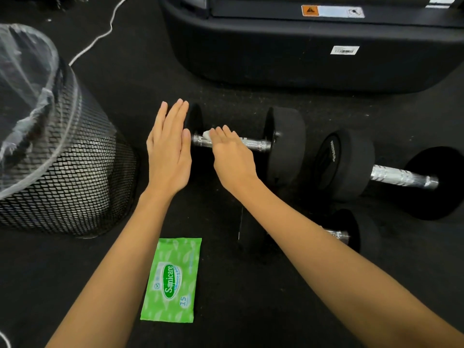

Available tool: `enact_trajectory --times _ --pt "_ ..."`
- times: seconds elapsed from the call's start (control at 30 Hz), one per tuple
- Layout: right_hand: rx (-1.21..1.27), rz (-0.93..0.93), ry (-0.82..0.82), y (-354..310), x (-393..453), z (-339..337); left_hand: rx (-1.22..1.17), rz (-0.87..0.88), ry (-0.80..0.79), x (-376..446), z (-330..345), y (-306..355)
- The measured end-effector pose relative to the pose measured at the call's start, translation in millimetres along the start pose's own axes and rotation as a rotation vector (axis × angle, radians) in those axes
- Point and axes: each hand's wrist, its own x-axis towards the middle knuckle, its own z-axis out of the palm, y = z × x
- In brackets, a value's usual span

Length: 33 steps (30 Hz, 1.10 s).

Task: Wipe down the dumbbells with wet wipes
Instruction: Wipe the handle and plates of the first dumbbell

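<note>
The dumbbell (251, 143) lies on the dark floor (251, 310), its chrome handle under the right hand (232, 159), whose straight fingers press a white wet wipe (208, 134) onto the bar. The left hand (169, 151) is flat with fingers extended against the dumbbell's left weight. To the left stands a black mesh bin (75, 177) lined with a clear bag (27, 71); what it holds cannot be told.

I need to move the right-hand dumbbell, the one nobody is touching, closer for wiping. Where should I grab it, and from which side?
Probably the ribbed chrome handle of the black round-headed dumbbell, taken from above. It lies flat on the black floor, its bar is bare between the two wide heads, and nothing covers it. The heads look too broad to wrap fingers around.
</note>
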Motion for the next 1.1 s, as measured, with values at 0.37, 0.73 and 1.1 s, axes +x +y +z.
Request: enact_trajectory --times 0.37,0.73,1.1 --pt "-0.057 0.069 -0.011 0 -9 -3 0.027 -0.008 0.001 -1 2 1" --pt "-0.081 0.048 0.001 3 -18 -11 0.03 -0.003 -0.03 -1 -1 0" --pt "-0.103 -0.05 -0.023 -3 -22 -7 0.034 -0.009 -0.024 -2 0 -1"
